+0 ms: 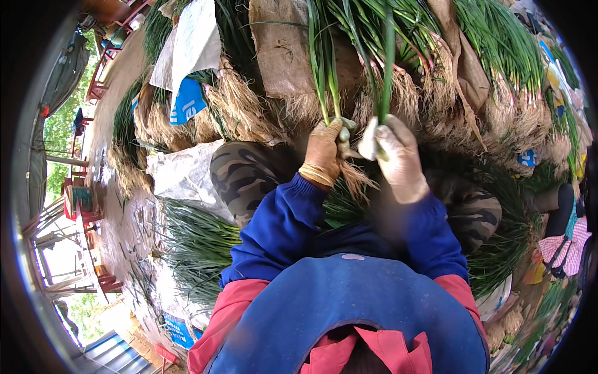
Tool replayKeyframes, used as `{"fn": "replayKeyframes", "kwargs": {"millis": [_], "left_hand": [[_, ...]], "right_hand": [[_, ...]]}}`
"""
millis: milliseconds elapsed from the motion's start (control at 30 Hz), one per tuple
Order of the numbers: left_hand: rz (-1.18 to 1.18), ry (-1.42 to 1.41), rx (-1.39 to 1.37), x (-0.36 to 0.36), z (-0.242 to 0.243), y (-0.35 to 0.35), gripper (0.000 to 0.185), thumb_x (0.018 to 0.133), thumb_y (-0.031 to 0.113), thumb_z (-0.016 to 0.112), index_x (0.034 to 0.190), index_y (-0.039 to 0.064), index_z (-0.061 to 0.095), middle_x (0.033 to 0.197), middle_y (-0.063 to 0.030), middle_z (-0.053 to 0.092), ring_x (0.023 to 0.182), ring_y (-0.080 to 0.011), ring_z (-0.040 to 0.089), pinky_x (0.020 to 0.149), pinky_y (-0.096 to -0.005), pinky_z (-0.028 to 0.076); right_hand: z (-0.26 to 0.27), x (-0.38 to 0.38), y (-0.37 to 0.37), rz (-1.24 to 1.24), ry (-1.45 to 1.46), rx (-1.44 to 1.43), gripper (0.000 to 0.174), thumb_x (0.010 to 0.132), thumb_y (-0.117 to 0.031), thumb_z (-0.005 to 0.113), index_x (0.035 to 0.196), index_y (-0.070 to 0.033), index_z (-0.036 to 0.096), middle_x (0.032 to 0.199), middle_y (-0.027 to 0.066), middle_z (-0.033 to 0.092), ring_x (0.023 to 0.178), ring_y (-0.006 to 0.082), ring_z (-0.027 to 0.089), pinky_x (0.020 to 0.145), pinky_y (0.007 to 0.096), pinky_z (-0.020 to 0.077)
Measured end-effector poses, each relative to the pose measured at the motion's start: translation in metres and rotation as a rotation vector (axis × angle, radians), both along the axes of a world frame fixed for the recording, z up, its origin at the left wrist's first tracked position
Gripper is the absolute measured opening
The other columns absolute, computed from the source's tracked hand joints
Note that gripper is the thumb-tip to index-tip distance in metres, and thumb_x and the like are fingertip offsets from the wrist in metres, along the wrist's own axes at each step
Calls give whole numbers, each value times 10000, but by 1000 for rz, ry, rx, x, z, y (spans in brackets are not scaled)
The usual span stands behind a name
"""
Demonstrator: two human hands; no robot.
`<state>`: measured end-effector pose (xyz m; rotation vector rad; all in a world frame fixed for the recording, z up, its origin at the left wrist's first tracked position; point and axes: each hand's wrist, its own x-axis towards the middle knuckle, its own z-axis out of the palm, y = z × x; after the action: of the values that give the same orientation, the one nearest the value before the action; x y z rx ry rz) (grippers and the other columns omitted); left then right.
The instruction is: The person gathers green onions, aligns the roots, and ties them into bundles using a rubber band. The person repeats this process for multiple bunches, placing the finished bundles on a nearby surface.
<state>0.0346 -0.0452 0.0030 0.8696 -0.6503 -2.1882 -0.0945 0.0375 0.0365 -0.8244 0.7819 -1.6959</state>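
My left hand (322, 152), in a tan glove with a yellowish band at the wrist, grips green allium stalks (332, 82). Their leaves rise above the fist, and a tuft of pale roots (356, 177) hangs below it. Close by on the right, my right hand (400, 156) has its pale, whitish fingers closed around another thick green stalk (388, 70). The lower ends of the stalks are partly hidden by the fingers. Both hands are above my lap, between knees in camouflage trousers (243, 173).
Rooted allium bundles (507, 84) line the far side, with brown sacking (280, 56) among them. White sheeting (196, 42) covers some at left. Loose greens (196, 248) lie beside both knees. Another person's pink checked sleeve (567, 245) shows at right. Red stools (77, 201) stand far left.
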Motion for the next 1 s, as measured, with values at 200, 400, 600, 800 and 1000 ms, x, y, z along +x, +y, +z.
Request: {"fn": "replayKeyframes", "kwargs": {"millis": [200,400,600,800,1000], "left_hand": [[-134,337,-280,20,73,-16,317,1027,286,526,1084,-7,633,548,42,440,378,-54,336,348,-214,287],[-110,217,-271,17,76,-44,302,1024,293,523,1033,9,626,674,9,565,538,-87,486,488,-242,408],[-179,324,-96,19,41,-61,306,1014,310,537,1026,16,620,724,-13,580,562,-115,466,506,-246,389],[-76,353,-85,34,40,-58,301,1014,317,540,1050,26,606,741,-2,527,576,-97,442,497,-238,357],[-146,526,-74,32,49,-63,294,1029,291,513,1083,17,603,705,9,506,536,-87,408,480,-234,343]], "right_hand": [[-70,-88,59,372,1398,395,265,974,-231,613,1061,20,623,855,57,671,774,190,627,725,326,532],[10,-72,-44,-207,1045,27,309,972,-203,579,1193,8,623,1040,133,693,912,258,662,802,335,535],[7,-81,-147,-541,1730,297,303,903,-311,627,1054,-51,663,1060,159,674,1001,348,640,863,446,513],[31,-80,-81,-123,500,318,224,885,-230,686,1030,-58,689,862,89,670,767,220,647,782,333,525],[-60,-107,8,381,1585,17,320,911,-270,665,1157,-66,673,1032,92,715,925,253,694,844,357,553]]}}
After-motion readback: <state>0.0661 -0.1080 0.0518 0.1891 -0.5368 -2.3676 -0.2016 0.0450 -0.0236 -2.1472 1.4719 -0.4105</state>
